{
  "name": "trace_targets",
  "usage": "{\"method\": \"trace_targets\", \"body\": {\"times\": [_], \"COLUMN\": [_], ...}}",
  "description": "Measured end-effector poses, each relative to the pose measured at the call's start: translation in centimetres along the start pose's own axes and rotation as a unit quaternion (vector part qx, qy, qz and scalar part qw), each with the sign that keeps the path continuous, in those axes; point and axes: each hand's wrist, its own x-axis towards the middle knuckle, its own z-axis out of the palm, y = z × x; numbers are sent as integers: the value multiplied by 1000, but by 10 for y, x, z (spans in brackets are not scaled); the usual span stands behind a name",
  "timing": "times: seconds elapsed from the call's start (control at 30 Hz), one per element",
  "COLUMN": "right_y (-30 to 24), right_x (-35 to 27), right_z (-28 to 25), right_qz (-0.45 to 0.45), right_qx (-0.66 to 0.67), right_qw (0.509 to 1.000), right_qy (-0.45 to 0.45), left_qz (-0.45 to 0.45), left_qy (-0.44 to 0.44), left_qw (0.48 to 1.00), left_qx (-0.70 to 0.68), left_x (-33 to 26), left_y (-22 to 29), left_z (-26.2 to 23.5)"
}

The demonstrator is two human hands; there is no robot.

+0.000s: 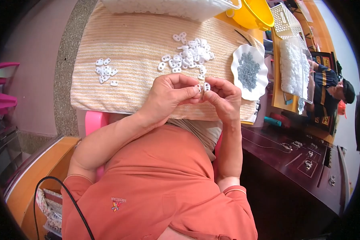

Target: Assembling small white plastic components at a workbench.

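Observation:
Over the near edge of a striped towel [128, 48], my two hands meet. My left hand [166, 96] pinches a small white plastic piece [199, 88] between thumb and fingertips. Close beside it, my right hand [225, 98] grips an oval white plastic piece with two holes [206, 87]. Just beyond my fingers lies a loose heap of similar white two-hole pieces [192, 54]. A smaller group of white pieces [105, 72] rests to the left. At the right stands a white scalloped dish [261, 80] holding many tiny grey parts [249, 71], too small to make out.
A clear plastic bin [212, 9] of white pieces stands at the far edge, beside a yellow bowl [254, 14]. Farther right, another clear bin [308, 86] and a perforated basket [282, 22] sit by a person in a dark shirt [326, 86]. A pink chair [6, 90] is at left.

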Motion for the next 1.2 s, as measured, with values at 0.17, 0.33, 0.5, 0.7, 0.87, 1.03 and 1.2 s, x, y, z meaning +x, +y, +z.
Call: {"method": "trace_targets", "body": {"times": [0.17, 0.33, 0.5, 0.7, 0.87, 1.03, 1.2], "right_y": [-2, 0, 0, 2, 2, 4, 3], "right_x": [0, 0, -2, -1, -1, -2, -1], "right_z": [1, 2, 2, 1, 2, 1, 4], "right_qz": [13, 8, 19, 11, 16, 22, 37], "right_qx": [11, 16, 3, -4, 0, 33, 66], "right_qw": [1000, 1000, 1000, 1000, 1000, 999, 997], "right_qy": [-8, -13, -7, -12, -11, -12, -9], "left_qz": [1, -1, -10, -19, -32, -50, -55], "left_qy": [-5, -3, -1, 9, 19, 25, 27], "left_qw": [1000, 1000, 1000, 1000, 999, 998, 998], "left_qx": [4, 0, 7, 8, 6, -4, -10], "left_x": [0, 1, 1, 1, 0, 0, 0], "left_y": [0, -2, -1, -3, -1, 0, 1], "left_z": [0, -2, -1, -2, 0, 1, 1]}}
